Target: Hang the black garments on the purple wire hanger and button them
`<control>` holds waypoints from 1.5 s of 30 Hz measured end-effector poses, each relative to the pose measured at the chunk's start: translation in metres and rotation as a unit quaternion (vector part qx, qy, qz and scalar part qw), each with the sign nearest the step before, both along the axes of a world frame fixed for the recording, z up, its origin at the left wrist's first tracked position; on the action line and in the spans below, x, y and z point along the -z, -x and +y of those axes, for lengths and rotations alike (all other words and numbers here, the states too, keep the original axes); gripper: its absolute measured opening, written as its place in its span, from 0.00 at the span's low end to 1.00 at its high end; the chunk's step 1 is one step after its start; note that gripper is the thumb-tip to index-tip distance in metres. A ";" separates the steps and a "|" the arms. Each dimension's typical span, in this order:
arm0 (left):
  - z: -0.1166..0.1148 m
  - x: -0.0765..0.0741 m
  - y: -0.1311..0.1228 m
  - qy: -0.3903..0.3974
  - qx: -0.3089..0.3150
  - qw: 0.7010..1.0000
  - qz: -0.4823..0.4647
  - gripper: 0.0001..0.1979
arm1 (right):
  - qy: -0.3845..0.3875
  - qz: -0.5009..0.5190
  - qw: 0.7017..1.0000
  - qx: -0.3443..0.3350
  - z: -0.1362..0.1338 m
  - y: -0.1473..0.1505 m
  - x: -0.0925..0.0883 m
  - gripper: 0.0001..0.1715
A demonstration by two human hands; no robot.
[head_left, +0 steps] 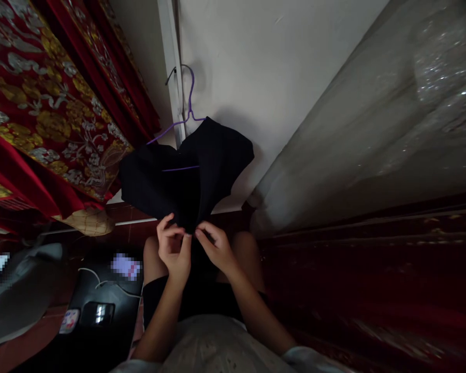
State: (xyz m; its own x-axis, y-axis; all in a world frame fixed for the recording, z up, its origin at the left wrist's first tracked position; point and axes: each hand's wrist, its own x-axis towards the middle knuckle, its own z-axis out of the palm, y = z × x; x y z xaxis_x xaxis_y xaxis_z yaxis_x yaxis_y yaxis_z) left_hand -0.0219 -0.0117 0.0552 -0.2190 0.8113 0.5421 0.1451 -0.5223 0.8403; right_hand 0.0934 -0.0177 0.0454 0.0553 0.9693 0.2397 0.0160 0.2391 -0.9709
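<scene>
Black garment (186, 176) hangs on a purple hanger (189, 98) at the centre of the view, against a white wall (264, 62). The hanger hook sits at 12 o'clock from the garment, on a white frame strip (171, 77). A red-and-gold curtain (42, 93) fills the area at 10 o'clock. A clear plastic sheet (373, 129) slopes down at 2 o'clock. A black bag (101, 311) with a white cable (97, 280) lies on the floor (132, 233) at 7 o'clock from the hands. Nothing stands between the hands and the garment.

The hanger's right shoulder is hidden under the cloth. The garment's type cannot be made out in the low light, and two patches on the bag side are blurred.

The left hand (174, 248) and right hand (217, 248) meet at the garment's lower edge, at 6 o'clock. The left fingers (166, 225) and right fingers (207, 228) are narrow, each set pinching the hem, with the fingertips nearly touching.
</scene>
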 end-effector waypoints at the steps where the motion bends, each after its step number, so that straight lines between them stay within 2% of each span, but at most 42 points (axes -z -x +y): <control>1: -0.001 0.003 -0.002 0.015 0.018 0.999 -0.033 0.13 | 0.007 0.006 1.000 0.004 0.000 0.001 0.001 0.16; 3: -0.002 0.012 -0.005 0.047 0.042 0.995 -0.072 0.22 | 0.027 0.016 0.999 0.012 0.001 0.004 0.004 0.17; 6: -0.007 0.030 -0.007 0.127 0.051 0.990 -0.037 0.13 | 0.067 0.016 0.998 0.001 0.003 0.008 0.010 0.21; 8: -0.007 0.039 -0.005 0.170 0.053 0.984 -0.022 0.11 | 0.097 0.030 0.995 -0.013 0.003 0.010 0.012 0.24; 11: -0.001 0.042 0.002 0.166 0.061 0.984 -0.015 0.10 | 0.128 0.088 0.987 -0.043 0.003 0.010 0.010 0.27; 14: 0.013 0.035 0.009 0.141 0.085 0.986 0.027 0.10 | 0.152 0.122 0.977 -0.090 0.012 0.006 -0.003 0.28; 16: 0.020 0.029 0.012 0.129 0.089 0.986 0.061 0.09 | 0.151 0.156 0.973 -0.078 0.030 -0.001 -0.021 0.27; 19: 0.028 0.022 0.011 0.100 0.084 0.983 0.132 0.09 | 0.107 0.245 0.964 -0.001 0.077 -0.025 -0.069 0.24; 23: 0.039 0.019 0.012 0.066 0.086 0.975 0.193 0.08 | 0.070 0.261 0.962 -0.040 0.140 -0.064 -0.146 0.18; 25: 0.046 0.020 0.016 0.070 0.097 0.968 0.220 0.08 | 0.055 0.260 0.963 -0.054 0.152 -0.072 -0.169 0.16; 26: 0.050 0.018 0.019 0.078 0.111 0.962 0.237 0.07 | 0.052 0.265 0.962 -0.052 0.153 -0.072 -0.173 0.16; 28: 0.058 0.008 0.023 0.086 0.147 0.949 0.265 0.07 | 0.049 0.271 0.961 -0.038 0.146 -0.064 -0.170 0.17; 30: 0.068 -0.015 0.024 0.061 0.168 0.947 0.265 0.07 | 0.043 0.254 0.966 -0.024 0.137 -0.052 -0.159 0.20; 32: 0.082 -0.049 0.021 -0.007 0.149 0.961 0.231 0.12 | 0.023 0.217 0.976 -0.016 0.128 -0.042 -0.151 0.22; 34: 0.102 -0.086 0.015 -0.092 0.111 0.969 0.200 0.18 | 0.001 0.178 0.984 -0.018 0.121 -0.038 -0.149 0.21; 37: 0.132 -0.129 0.002 -0.158 0.123 0.955 0.220 0.15 | -0.041 0.124 0.991 -0.020 0.117 -0.038 -0.155 0.21; 40: 0.145 -0.150 -0.012 -0.178 0.127 0.942 0.253 0.15 | -0.099 0.073 0.992 0.032 0.122 -0.040 -0.145 0.21; 43: 0.152 -0.159 -0.013 -0.197 0.104 0.950 0.219 0.17 | -0.107 0.010 0.991 0.084 0.133 -0.037 -0.105 0.22; 45: 0.160 -0.159 0.006 -0.226 0.042 0.963 0.140 0.18 | -0.064 -0.021 0.995 0.069 0.134 -0.031 -0.073 0.23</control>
State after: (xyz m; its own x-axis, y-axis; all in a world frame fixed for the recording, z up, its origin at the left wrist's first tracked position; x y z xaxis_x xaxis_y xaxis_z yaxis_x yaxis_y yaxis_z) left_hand -0.0276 0.1486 0.2143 0.0440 0.4866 0.8725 0.2736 -0.8458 0.4579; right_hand 0.1248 0.1166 0.1181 0.1728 0.9147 0.3653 0.0970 0.3533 -0.9305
